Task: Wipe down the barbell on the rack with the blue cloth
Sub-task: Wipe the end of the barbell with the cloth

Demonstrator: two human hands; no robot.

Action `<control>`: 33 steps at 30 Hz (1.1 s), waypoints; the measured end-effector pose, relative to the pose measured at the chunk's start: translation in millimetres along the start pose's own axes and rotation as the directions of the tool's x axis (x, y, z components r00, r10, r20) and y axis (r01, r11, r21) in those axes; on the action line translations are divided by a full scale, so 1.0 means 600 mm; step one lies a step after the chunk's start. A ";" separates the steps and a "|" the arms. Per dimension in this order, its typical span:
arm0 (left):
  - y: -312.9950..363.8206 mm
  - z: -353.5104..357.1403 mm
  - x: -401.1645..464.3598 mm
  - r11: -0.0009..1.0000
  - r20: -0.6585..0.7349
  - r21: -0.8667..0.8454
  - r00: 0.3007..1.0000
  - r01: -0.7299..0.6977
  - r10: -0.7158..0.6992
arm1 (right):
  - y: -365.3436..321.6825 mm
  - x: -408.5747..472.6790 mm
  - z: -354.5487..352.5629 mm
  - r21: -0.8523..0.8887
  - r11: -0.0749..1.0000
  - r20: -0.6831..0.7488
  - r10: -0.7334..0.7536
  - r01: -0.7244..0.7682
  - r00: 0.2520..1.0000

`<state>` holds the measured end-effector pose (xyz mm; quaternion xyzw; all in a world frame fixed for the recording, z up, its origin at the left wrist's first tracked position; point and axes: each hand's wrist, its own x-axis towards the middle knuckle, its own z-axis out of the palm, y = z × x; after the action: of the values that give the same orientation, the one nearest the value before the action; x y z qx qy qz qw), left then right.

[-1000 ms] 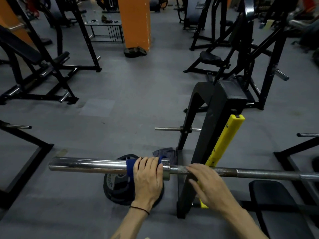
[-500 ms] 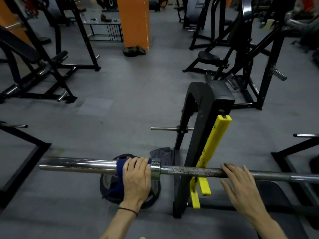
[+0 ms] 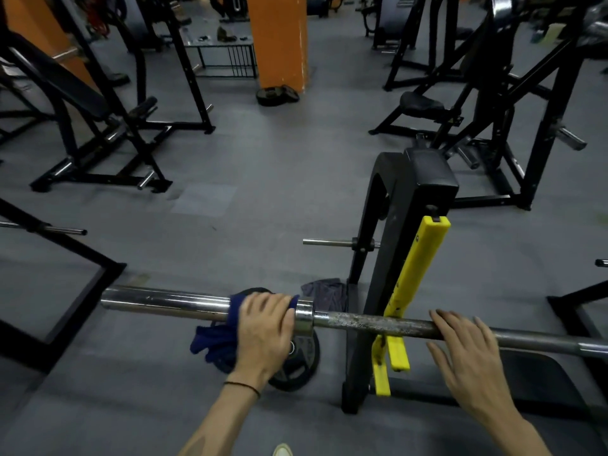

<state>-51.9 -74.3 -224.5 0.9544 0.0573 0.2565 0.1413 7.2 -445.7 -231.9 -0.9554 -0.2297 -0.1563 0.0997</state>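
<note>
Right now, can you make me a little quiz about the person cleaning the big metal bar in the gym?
1. True or false: the left hand wraps the blue cloth round the barbell sleeve.
2. What lies on the floor under the left hand? A) a weight plate B) a kettlebell C) a water bottle
3. Fill in: the right hand rests on the rusty shaft with its fingers ____.

Key:
1. True; it sits just left of the collar.
2. A, a dark weight plate.
3. Straight, laid over the shaft to the right of the yellow rack hook.
</note>
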 end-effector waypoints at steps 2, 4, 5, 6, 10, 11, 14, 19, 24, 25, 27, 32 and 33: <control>0.003 0.005 -0.004 0.993 0.030 0.009 0.993 -0.118 0.117 | 0.002 -0.002 0.002 0.001 1.000 -0.016 -0.018 0.018 1.000; -0.039 -0.005 0.005 0.966 0.030 0.106 0.972 -0.237 0.235 | 0.009 -0.003 0.000 0.002 0.999 -0.026 -0.042 0.042 0.999; -0.065 -0.016 0.009 0.958 0.020 0.147 0.969 -0.246 0.246 | 0.012 -0.004 -0.002 -0.004 0.999 -0.026 -0.054 0.053 0.998; -0.092 -0.028 0.013 0.961 -0.004 0.175 0.976 -0.212 0.216 | 0.014 -0.004 -0.003 -0.006 0.998 -0.026 -0.064 0.063 0.998; -0.144 -0.056 0.012 0.986 -0.071 0.165 0.997 -0.007 0.019 | 0.012 -0.001 0.001 -0.002 0.998 -0.034 -0.057 0.057 0.998; -0.124 -0.049 0.012 0.990 -0.089 0.135 0.995 0.046 -0.034 | 0.012 -0.002 0.003 -0.001 0.999 -0.036 -0.049 0.049 0.998; -0.021 -0.006 0.003 0.998 -0.052 0.056 0.999 0.008 -0.005 | 0.010 -0.003 0.003 0.007 1.000 -0.054 -0.029 0.029 0.998; -0.013 0.002 -0.008 0.982 -0.005 0.079 0.985 -0.174 0.175 | 0.012 -0.006 0.005 -0.012 0.999 -0.050 -0.054 0.053 0.997; -0.103 -0.038 0.015 0.983 -0.096 0.179 0.994 -0.035 0.053 | 0.016 -0.003 0.003 -0.015 0.997 -0.050 -0.073 0.072 0.996; -0.101 -0.039 0.017 0.988 -0.119 0.151 0.993 0.014 0.004 | 0.014 -0.003 0.005 -0.012 0.998 -0.057 -0.066 0.066 0.996; -0.076 -0.038 0.022 0.990 -0.173 0.029 0.976 0.141 -0.134 | 0.010 -0.005 0.006 -0.008 0.998 -0.069 -0.055 0.055 0.996; 0.037 -0.036 0.034 0.929 -0.235 -0.248 0.913 0.276 -0.334 | 0.011 -0.006 0.009 -0.004 0.998 -0.086 -0.063 0.063 0.994; 0.061 -0.041 0.036 0.927 -0.248 -0.260 0.909 0.269 -0.334 | 0.014 -0.007 0.010 0.001 0.998 -0.086 -0.066 0.066 0.994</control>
<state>-44.1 -99.2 -183.1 0.8647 0.1961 0.3723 0.2741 9.0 -453.0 -240.0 -0.9395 -0.2569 -0.2002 0.1062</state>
